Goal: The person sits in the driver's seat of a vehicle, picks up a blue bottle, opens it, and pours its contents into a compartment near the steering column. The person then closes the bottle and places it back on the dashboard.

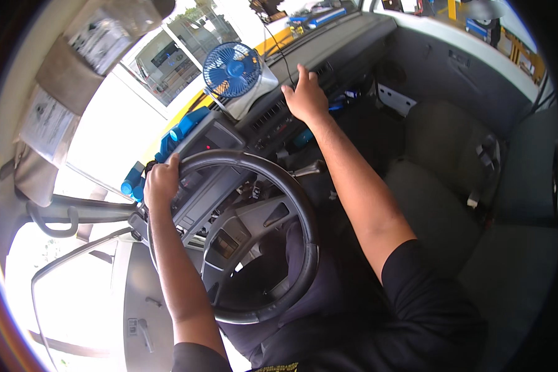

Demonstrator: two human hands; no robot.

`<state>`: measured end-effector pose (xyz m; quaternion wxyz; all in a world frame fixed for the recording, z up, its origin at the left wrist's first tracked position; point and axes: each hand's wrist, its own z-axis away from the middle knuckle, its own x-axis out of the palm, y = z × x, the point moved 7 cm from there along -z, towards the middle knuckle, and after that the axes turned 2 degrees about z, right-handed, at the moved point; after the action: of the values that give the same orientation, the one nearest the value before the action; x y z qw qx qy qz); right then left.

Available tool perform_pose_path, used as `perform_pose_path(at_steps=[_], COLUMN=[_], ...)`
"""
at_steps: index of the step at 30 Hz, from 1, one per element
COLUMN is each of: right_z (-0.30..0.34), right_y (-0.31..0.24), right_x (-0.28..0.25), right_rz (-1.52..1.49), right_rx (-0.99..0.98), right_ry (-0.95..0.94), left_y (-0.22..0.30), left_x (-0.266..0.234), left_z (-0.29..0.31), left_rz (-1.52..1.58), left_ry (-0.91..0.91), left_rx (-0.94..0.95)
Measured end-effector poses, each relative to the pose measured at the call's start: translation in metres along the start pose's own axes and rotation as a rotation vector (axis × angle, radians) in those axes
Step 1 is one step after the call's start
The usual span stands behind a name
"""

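My left hand [161, 185] is closed around the upper left of the black steering wheel [310, 235]. My right hand [307, 98] is stretched out over the dashboard [254, 133], near the air vents and a thin dark cable [284, 59]. Its thumb and forefinger stand apart, and nothing shows in it; the other fingers are partly hidden. To the left of this hand, a small blue fan [232, 69] stands on the dashboard. Several bright blue cylinder-shaped things [178, 131] lie along the dashboard's edge behind the wheel.
A gear lever [310, 168] rises right of the wheel. Dark seats [440, 204] lie to the right, with a seat-belt buckle [473, 201]. At lower left the driver's door [146, 297] appears swung open. Sun visors with papers [49, 124] line the upper left.
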<state>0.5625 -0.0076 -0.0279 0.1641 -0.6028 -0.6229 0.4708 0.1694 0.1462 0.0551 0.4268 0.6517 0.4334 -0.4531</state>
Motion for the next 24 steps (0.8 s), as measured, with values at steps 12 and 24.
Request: perform_pose_path(at_steps=[12,24], right_z=[0.035,0.076], right_y=[-0.008,0.073], right_x=[0.081,0.125], right_rz=[-0.069,0.024], right_rx=[-0.279,0.116], right_ry=[-0.348,-1.191], left_y=[-0.007,-0.018], left_x=[-0.019,-0.019], left_z=[0.025,0.029], left_rz=[0.055,0.076], left_ry=[0.118,0.141], left_rx=[0.006,0.022])
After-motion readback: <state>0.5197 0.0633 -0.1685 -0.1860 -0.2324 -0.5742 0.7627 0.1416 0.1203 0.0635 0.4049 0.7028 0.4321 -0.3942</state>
